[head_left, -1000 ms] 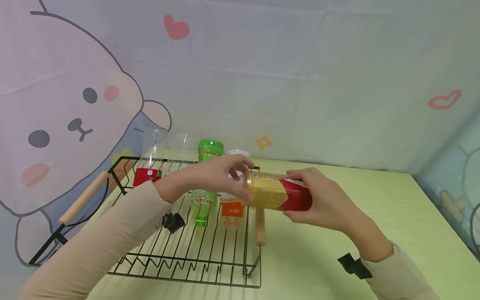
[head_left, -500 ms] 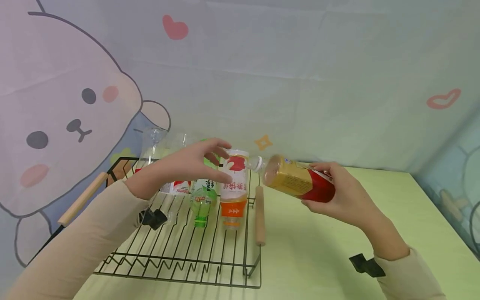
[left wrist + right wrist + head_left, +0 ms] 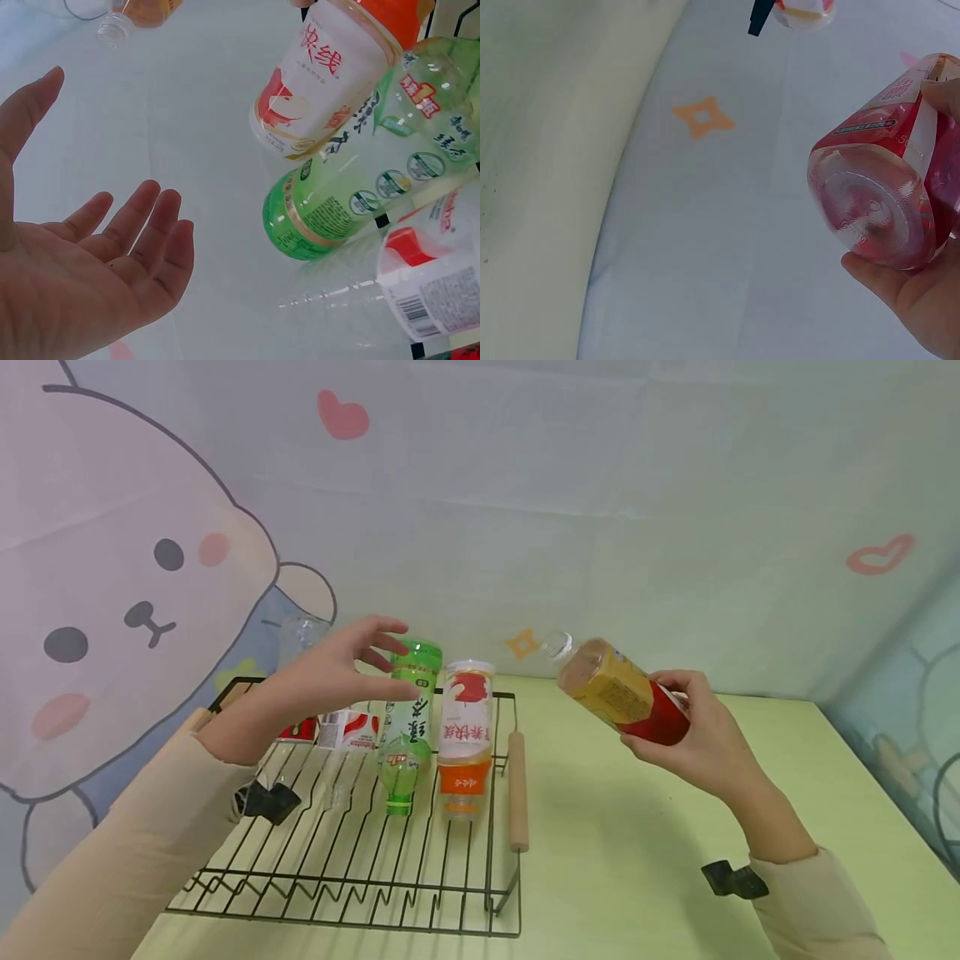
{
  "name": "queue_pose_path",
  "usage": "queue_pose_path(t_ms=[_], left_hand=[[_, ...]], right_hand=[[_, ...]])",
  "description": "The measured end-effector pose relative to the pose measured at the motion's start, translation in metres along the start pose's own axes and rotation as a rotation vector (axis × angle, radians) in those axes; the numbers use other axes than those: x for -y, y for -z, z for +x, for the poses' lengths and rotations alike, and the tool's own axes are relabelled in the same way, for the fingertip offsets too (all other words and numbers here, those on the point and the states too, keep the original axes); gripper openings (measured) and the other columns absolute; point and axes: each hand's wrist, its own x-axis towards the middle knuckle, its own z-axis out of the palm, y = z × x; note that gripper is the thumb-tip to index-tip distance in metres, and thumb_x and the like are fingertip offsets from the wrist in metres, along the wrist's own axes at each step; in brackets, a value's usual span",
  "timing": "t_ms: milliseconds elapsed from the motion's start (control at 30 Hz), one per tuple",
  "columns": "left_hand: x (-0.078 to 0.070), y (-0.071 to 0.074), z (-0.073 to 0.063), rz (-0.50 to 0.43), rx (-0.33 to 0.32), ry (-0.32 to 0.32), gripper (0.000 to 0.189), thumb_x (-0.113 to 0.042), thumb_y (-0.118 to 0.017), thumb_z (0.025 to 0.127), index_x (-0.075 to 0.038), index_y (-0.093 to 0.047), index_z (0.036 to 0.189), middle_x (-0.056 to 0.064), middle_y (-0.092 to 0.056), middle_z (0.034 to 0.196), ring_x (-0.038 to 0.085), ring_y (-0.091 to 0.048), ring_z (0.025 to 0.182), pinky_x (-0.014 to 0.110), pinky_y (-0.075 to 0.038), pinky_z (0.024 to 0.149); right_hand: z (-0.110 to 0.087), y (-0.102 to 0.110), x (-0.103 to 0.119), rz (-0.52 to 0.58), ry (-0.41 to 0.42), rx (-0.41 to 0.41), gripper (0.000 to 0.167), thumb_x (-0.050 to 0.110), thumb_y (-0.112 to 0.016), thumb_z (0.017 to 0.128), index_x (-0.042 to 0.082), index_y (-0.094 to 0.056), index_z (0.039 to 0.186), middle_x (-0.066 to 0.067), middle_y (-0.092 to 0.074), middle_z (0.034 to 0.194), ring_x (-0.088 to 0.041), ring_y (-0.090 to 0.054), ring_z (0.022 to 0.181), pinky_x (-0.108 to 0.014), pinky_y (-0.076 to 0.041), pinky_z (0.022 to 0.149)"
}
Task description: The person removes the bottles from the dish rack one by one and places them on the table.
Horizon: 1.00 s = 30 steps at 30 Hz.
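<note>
My right hand [image 3: 708,735] grips a plastic bottle [image 3: 618,693] with a yellow and red label around its base end. The bottle is raised over the table, tilted, its clear neck towards the upper left. In the right wrist view the clear bottle bottom shows beside my thumb. My left hand [image 3: 326,677] holds nothing; its fingers are spread in the left wrist view. In the head view its fingertips overlap a green tea bottle [image 3: 408,727]. Right of that lies a white and orange drink bottle [image 3: 467,718]. Both lie on a black wire rack [image 3: 352,889], necks towards me.
Left of the green bottle lies a clear bottle with a white and red label [image 3: 348,729]. Another clear bottle [image 3: 300,635] is partly hidden behind my left arm. The rack has a wooden handle [image 3: 518,793] at its right side. A printed curtain [image 3: 675,527] hangs behind the table.
My left hand has come off the yellow and red bottle's neck end and moved left. My right hand has carried that bottle rightward, and its neck has tipped upward.
</note>
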Motion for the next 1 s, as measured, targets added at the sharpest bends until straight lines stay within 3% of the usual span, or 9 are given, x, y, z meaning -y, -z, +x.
queue_pose_path(t_ms=[167,400,767,1000], left_hand=[[0.011,0.004,-0.005,0.007,-0.061,0.037,0.077,-0.034,-0.071,0.087,-0.014,-0.029,0.148,0.012,-0.046,0.142,0.033,-0.045,0.127,0.053,-0.046,0.094],[0.025,0.01,-0.007,-0.011,-0.113,0.091,0.083,-0.038,-0.071,0.086,-0.014,-0.025,0.15,0.012,-0.043,0.142,0.035,-0.041,0.129,0.056,-0.043,0.096],[0.052,0.023,-0.012,-0.033,-0.234,0.142,0.084,-0.039,-0.068,0.089,-0.012,-0.02,0.152,0.016,-0.04,0.145,0.037,-0.039,0.13,0.056,-0.042,0.096],[0.069,0.032,-0.017,-0.061,-0.29,0.202,0.09,-0.044,-0.066,0.089,-0.013,-0.013,0.154,0.018,-0.033,0.15,0.039,-0.036,0.131,0.056,-0.041,0.097]], right_hand=[[0.008,-0.005,-0.009,0.036,-0.006,-0.031,0.076,0.019,-0.08,0.077,0.004,-0.032,0.135,-0.016,-0.048,0.126,-0.034,-0.054,0.108,-0.043,-0.053,0.082],[0.015,-0.01,-0.014,0.088,-0.049,-0.048,0.086,0.018,-0.078,0.08,0.004,-0.022,0.145,-0.022,-0.042,0.135,-0.042,-0.048,0.116,-0.06,-0.047,0.089],[0.027,-0.014,-0.033,0.151,-0.093,-0.062,0.083,0.019,-0.074,0.084,0.011,-0.023,0.149,-0.017,-0.035,0.14,-0.037,-0.036,0.128,-0.065,-0.04,0.096],[0.035,-0.02,-0.045,0.173,-0.109,-0.094,0.075,0.021,-0.071,0.087,0.012,-0.029,0.147,-0.014,-0.034,0.132,-0.031,-0.033,0.127,-0.059,-0.042,0.097]])
